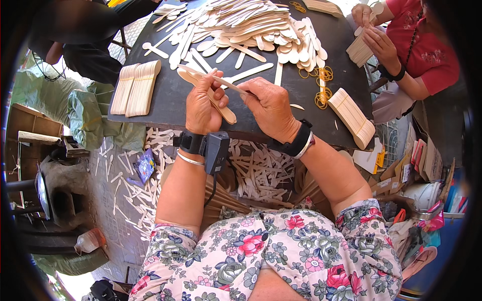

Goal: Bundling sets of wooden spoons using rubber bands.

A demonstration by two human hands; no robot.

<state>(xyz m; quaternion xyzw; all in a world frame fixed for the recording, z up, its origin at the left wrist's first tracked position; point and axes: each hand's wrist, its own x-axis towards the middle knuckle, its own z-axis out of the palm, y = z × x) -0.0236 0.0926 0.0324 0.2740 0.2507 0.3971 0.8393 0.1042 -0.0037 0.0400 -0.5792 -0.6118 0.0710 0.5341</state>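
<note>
Above the near edge of a dark table [175, 103], my left hand [203, 110] is closed around a few flat wooden spoons [227, 114], which slant across the palm. My right hand [271, 108] pinches one end of another wooden spoon [229, 84]. That spoon's other end meets my left fingertips. Just beyond my hands, loose spoons [251, 72] lie spread on the tabletop, in front of a big heap of spoons [241, 25]. Bundled spoons [134, 90] lie to the left, and a banded bundle [351, 118] lies to the right.
Yellow rubber bands [323, 93] lie right of the heap. A person in red [427, 50] at the right holds a stack of spoons [359, 50]; another person in dark clothes [90, 55] sits at the left. Many spoons [261, 168] litter the floor. Cardboard boxes [396, 173] stand at the right.
</note>
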